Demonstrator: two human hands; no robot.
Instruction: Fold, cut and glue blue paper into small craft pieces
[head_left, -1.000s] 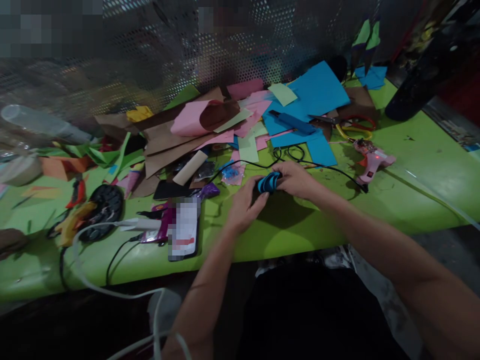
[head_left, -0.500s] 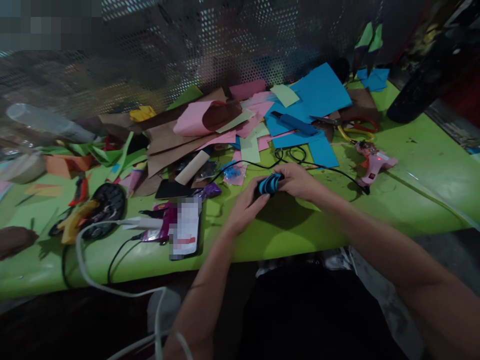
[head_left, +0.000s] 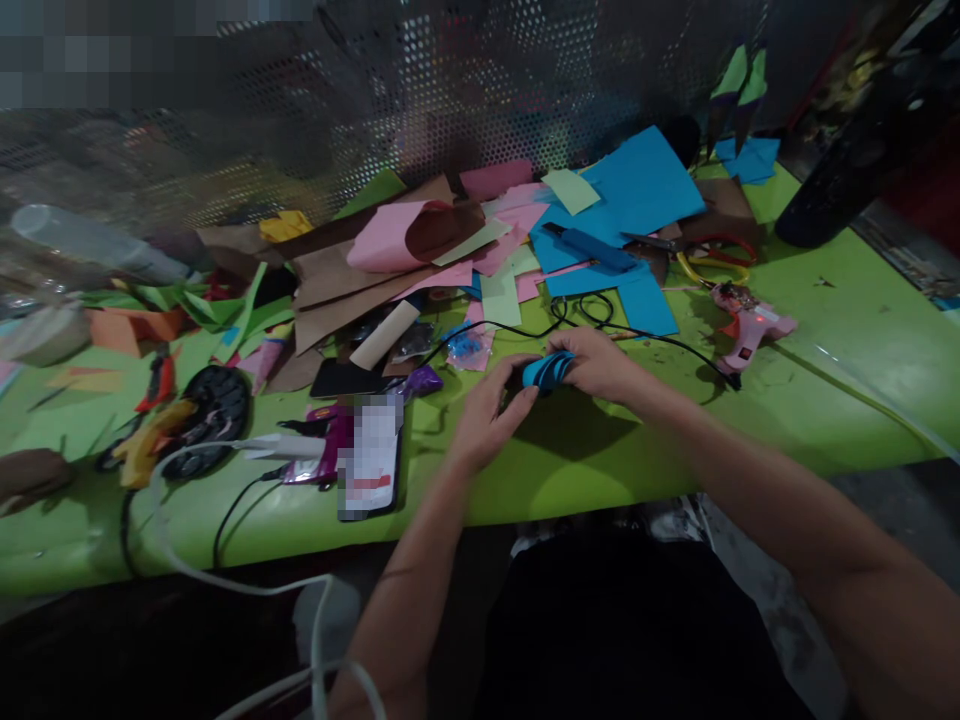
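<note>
Between my hands, above the green tabletop [head_left: 592,480], is a curled piece of blue paper [head_left: 549,372] with dark folds showing between its layers. My left hand [head_left: 491,412] grips its left side, thumb along the lower edge and fingers behind. From the right, my right hand [head_left: 600,362] pinches the paper's other side; its fingertips are partly hidden. A black cable [head_left: 652,335] runs behind both hands. To the right lies a pink glue gun [head_left: 750,330] with a small red light glowing.
Coloured paper sheets [head_left: 637,190] pile up at the back against a perforated metal panel [head_left: 435,90]. Scissors [head_left: 712,262] lie on the right, near a dark bottle [head_left: 814,205]. A phone [head_left: 371,460], a yellow-handled tool [head_left: 154,445] and a white cable [head_left: 225,582] occupy the left.
The curled blue paper has turned and shifted slightly right, showing more of its lit blue face. My left thumb and fingers have spread a little; my right hand stays nearly in place.
</note>
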